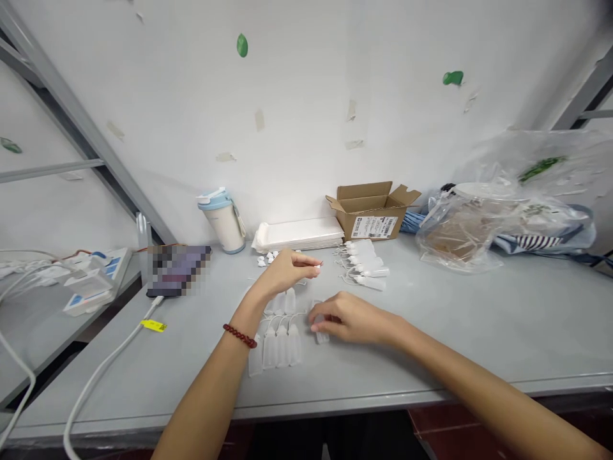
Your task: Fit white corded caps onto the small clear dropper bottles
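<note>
Vials (376, 273) before carton (373, 225), perhaps touching

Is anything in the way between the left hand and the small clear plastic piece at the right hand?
Nothing visible stands between the left hand and the small clear plastic piece at the right hand. The slim, frosted plastic tubes lie left of that piece.

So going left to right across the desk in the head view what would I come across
Plugged-in dark device, blue-lidded cup, left hand, open cardboard box, clear plastic bag.
</note>
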Motion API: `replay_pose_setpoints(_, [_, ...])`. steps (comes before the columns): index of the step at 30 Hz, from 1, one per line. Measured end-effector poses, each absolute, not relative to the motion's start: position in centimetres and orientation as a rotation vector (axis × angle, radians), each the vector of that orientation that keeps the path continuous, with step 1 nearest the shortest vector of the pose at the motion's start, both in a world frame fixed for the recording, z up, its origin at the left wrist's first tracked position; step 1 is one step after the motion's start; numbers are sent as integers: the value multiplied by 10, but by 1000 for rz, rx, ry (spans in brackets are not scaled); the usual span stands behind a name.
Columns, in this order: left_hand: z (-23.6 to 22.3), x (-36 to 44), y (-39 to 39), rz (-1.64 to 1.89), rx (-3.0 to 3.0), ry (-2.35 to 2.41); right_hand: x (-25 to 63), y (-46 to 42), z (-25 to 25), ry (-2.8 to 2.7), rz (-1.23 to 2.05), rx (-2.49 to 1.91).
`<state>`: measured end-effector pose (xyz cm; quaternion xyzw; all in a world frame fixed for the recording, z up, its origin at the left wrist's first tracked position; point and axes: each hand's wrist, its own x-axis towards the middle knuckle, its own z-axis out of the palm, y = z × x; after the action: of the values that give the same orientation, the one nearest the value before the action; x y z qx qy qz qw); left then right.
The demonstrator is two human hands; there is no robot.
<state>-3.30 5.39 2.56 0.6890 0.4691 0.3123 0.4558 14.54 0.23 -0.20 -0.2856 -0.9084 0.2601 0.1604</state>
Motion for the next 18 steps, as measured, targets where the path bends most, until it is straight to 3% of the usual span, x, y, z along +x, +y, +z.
replay_pose_setpoints(6, [31, -28, 52, 1043, 1337, 1123, 156, 24, -14, -2363, 284, -1043])
replay_pose_setpoints(18, [12, -19, 57, 1018, 1194, 1012, 154, 35, -29, -2335, 244, -1019])
